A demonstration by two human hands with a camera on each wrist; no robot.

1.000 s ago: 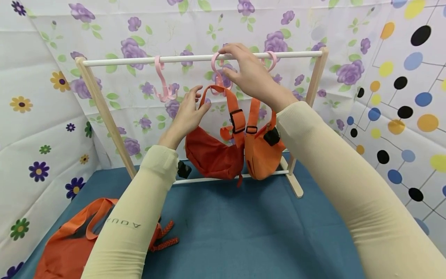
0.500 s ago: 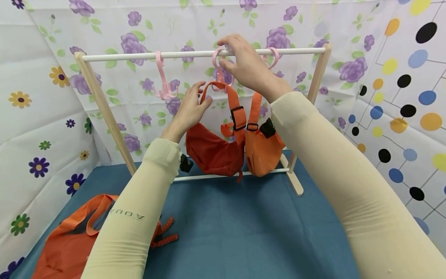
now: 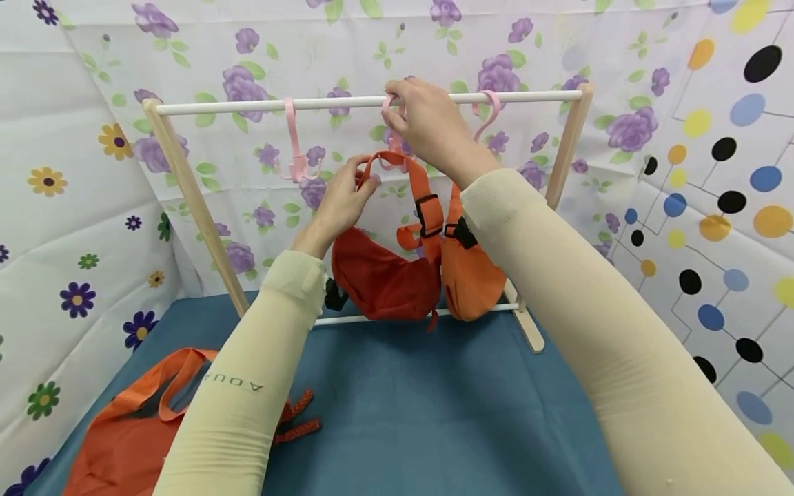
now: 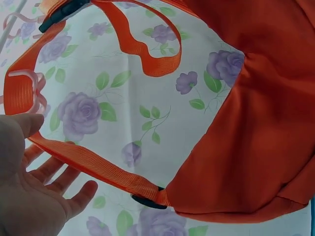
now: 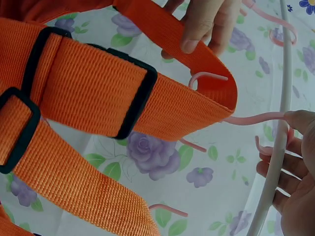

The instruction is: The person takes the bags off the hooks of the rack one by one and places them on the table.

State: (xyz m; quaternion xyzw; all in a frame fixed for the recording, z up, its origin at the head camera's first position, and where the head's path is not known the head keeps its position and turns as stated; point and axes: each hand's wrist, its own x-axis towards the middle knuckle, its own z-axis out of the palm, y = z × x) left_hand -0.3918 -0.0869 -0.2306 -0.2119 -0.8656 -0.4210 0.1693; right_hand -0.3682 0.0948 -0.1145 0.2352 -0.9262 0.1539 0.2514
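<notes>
A red-orange waist bag (image 3: 386,279) hangs by its orange strap (image 5: 110,93) from the middle pink hook (image 3: 395,145) on a white rail. My left hand (image 3: 342,200) holds the left side of the strap loop, thumb in front and fingers behind it (image 4: 37,191). At the rail, my right hand (image 3: 431,122) pinches the top of that same hook, thumb on its stem and fingers around behind the rail (image 5: 300,172). A lighter orange bag (image 3: 474,281) with a black buckle hangs just right of the red one, partly hidden by my right sleeve.
The rail (image 3: 226,107) sits on a wooden frame (image 3: 195,207) on blue cloth (image 3: 391,413). A left pink hook (image 3: 296,148) carries no bag. An orange bag with handles (image 3: 127,441) lies front left, partly under my left sleeve. Patterned sheets surround the table.
My left fingers have drawn in on the strap. My right thumb has come onto the hook, and the right hand sits slightly lower and further left. The bags hang nearly as before.
</notes>
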